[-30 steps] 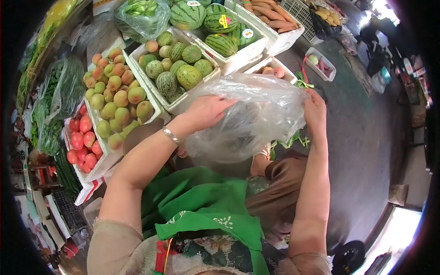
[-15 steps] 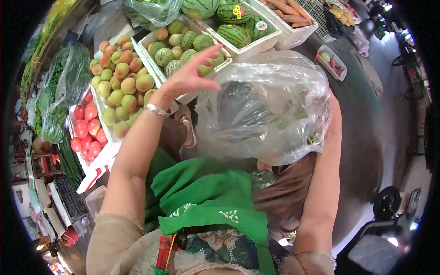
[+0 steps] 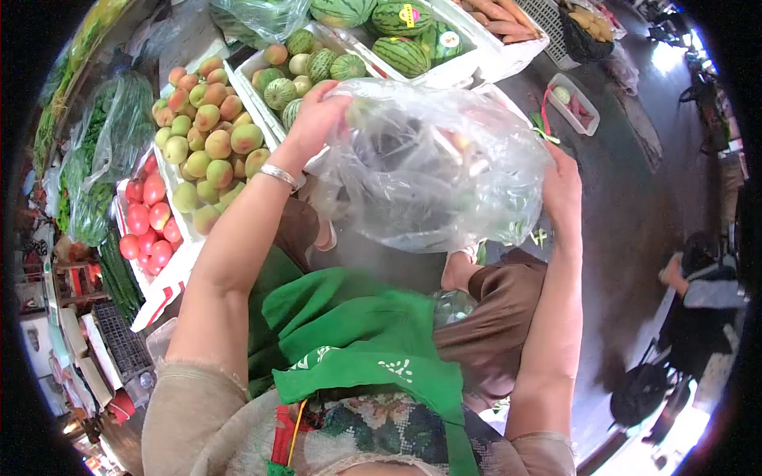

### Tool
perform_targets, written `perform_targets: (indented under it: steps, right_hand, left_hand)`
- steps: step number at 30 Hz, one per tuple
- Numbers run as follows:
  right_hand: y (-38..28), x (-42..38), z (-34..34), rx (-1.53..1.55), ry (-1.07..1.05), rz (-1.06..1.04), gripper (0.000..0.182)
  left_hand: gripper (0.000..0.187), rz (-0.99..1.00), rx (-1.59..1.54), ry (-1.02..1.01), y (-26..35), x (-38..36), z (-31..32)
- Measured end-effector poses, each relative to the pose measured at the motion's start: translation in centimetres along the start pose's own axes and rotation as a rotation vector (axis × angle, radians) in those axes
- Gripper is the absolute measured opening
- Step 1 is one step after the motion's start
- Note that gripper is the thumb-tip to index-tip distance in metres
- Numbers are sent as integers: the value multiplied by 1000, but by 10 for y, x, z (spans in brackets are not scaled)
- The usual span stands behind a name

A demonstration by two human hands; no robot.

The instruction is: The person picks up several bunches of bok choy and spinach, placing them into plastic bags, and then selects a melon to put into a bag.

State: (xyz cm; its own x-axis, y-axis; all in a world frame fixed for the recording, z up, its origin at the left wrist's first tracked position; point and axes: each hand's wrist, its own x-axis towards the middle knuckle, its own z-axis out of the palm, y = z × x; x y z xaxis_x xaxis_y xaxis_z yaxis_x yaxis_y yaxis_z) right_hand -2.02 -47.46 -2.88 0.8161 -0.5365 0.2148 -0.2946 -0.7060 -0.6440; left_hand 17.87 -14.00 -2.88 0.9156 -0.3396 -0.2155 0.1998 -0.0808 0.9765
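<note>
A large clear plastic bag (image 3: 444, 190) is spread out in front of me between my two hands, above the floor and my feet. My left hand (image 3: 319, 120), with a silver bracelet at the wrist, is closed on the bag's upper left edge. On the opposite side, my right hand (image 3: 562, 189) grips its right edge, the fingers partly hidden behind the plastic. Dim shapes show through the bag, and I cannot make out whether they are inside or beyond it. A few green leaf scraps (image 3: 540, 236) are visible by its lower right corner.
White foam boxes hold peaches (image 3: 208, 143), tomatoes (image 3: 148, 218), small striped melons (image 3: 279, 94), watermelons (image 3: 401, 55) and carrots (image 3: 504, 20). A small white tub (image 3: 573, 105) stands on the floor to the right. Bagged greens (image 3: 111, 151) lie at left. A person's dark form (image 3: 683, 325) is at far right.
My left hand, raised with fingers spread before, has come down and closed on the bag's edge. The bag has moved up and away from my lap, uncovering a foot.
</note>
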Motion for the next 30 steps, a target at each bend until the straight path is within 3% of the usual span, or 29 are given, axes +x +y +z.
perform_targets:
  steps: [3,4,5,8,12,14,17,21,23,25,27,28,30]
  right_hand:
    - [-22,-12,1,-263,-8,-37,44]
    - [-27,-11,1,-306,-140,66,41]
    - [-31,-14,6,-306,-143,69,41]
    - [-33,-21,20,-319,-500,3,37]
    - [-55,-27,23,-294,-707,64,43]
    - [-68,-27,20,-340,-709,68,45]
    - [-70,-29,21,-328,-678,56,49]
    - [-63,-27,27,-211,-714,24,55]
    - [-63,-29,31,-214,-724,-4,54]
    - [-66,-31,34,-214,-730,-34,52]
    - [-68,-32,35,-190,-808,-40,47]
    - [-68,-33,36,-187,-807,-37,47]
    - [-67,-35,38,-175,-822,-73,43]
  left_hand:
    - [46,-48,277,7,9,-8,1]
    - [42,-12,330,-49,9,-7,1]
    - [38,23,384,-108,8,-7,1]
    - [33,187,440,-68,4,-1,-2]
    - [36,187,602,-50,0,8,-13]
    - [38,339,912,-153,-7,12,-20]
    - [39,448,1105,-145,-27,15,-22]
    - [37,424,1146,-316,-45,20,-11]
    - [36,238,1307,-508,-43,14,1]
    - [32,268,1293,-527,-44,12,6]
    - [24,325,958,-518,-41,9,9]
    - [24,325,960,-522,-35,8,10]
    - [17,5,667,-582,-15,3,10]
